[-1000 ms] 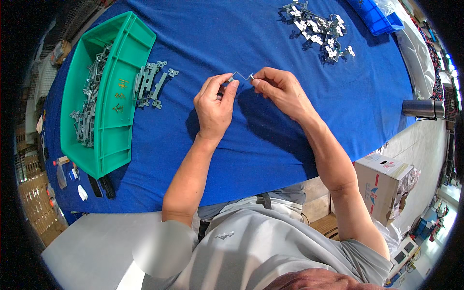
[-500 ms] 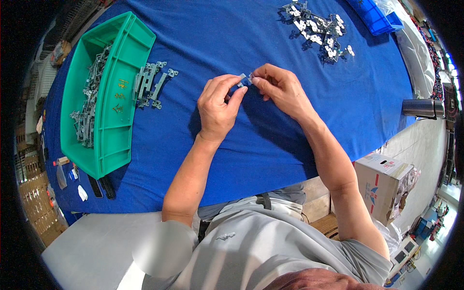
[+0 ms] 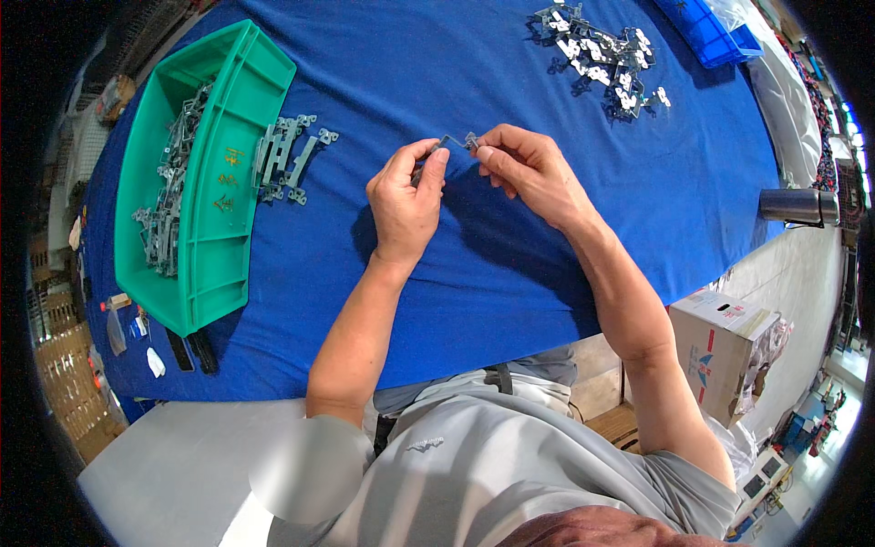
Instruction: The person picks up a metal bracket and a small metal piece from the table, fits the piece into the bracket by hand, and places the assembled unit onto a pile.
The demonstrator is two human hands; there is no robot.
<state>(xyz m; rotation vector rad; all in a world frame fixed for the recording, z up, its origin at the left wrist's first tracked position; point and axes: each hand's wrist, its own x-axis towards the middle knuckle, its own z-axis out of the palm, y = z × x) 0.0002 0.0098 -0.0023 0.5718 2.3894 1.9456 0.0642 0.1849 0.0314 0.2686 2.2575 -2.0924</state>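
Observation:
Between my two hands, above the blue cloth, is a small bent grey metal bracket (image 3: 457,141). My left hand (image 3: 406,202) pinches one end of it between thumb and fingers. At its other end, the thumb and fingertips of my right hand (image 3: 532,173) are closed on the bracket's tab. Part of the bracket is hidden behind my left fingers. To the left, several similar grey metal brackets (image 3: 298,167) lie in a group beside a green plastic bin (image 3: 214,246), which holds a heap of metal brackets (image 3: 173,182).
A loose pile of shiny metal parts (image 3: 602,64) lies at the far right, near a blue plastic bin (image 3: 706,36). A steel flask (image 3: 797,206) stands at the right edge. Below it is a cardboard box (image 3: 715,351). Dark tools (image 3: 196,354) lie at the near left.
The bracket has turned in my fingers, so its bent profile shows now. My left hand has shifted slightly left; my right hand stays almost in place.

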